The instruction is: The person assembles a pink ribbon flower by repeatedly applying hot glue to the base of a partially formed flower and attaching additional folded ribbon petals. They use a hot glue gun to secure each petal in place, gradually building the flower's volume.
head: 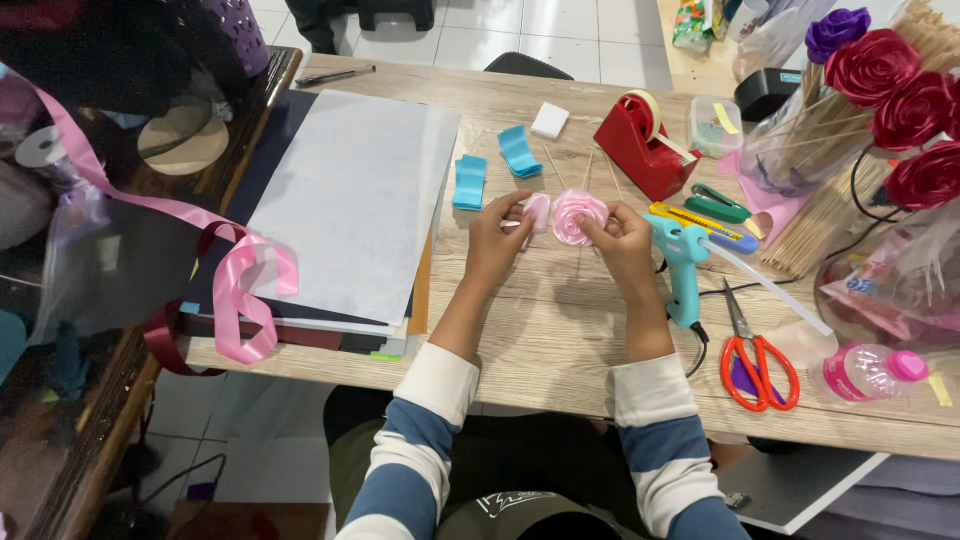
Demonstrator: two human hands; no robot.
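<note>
A: Where is the pale pink satin ribbon rose?

B: Over the wood-grain table, just left of the turquoise glue gun — both hands pinch it. The right hand closes narrow fingers on its edge; the left hand grips a loose pink ribbon piece touching the bloom.

A: How should the fold go?

B: I'd judge gently — satin is slick and glossy, so each petal wants firm tension against the spiral. Left of the gun lie folded blue ribbon pieces; right of it, orange-handled scissors. Behind it stands a red tape dispenser.
</note>
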